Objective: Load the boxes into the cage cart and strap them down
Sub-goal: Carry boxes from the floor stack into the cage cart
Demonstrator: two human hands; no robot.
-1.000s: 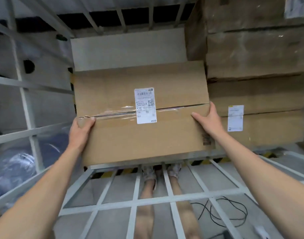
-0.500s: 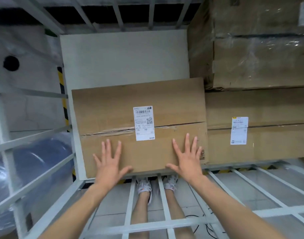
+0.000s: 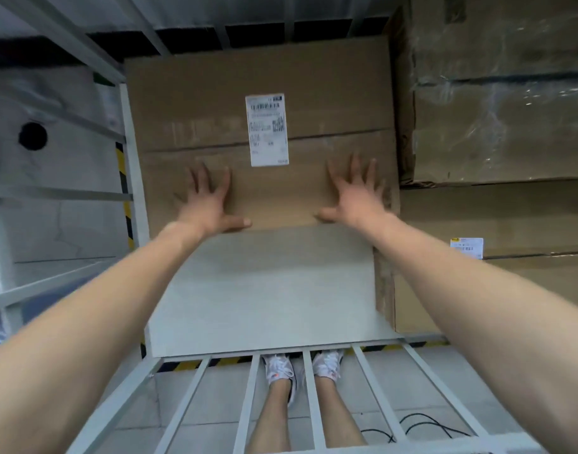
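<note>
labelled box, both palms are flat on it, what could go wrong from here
Both the left hand and right hand only press flat on the labelled box, so if it tips they may not catch it. Its right edge runs close by the stacked boxes and might snag. The black cable near the feet could trip them.

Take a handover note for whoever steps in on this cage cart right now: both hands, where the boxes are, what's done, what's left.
Left hand: open, fingers spread, flat against the labelled box.
Right hand: open, flat on the same box, nearer its right edge.
Labelled box: inside the cage cart, beside the stacked boxes on its right. A pale board shows bare on its near side.
Done: this box and the stack are in the cart.
Left: load any remaining boxes, then strap down. No strap is in view.
</note>
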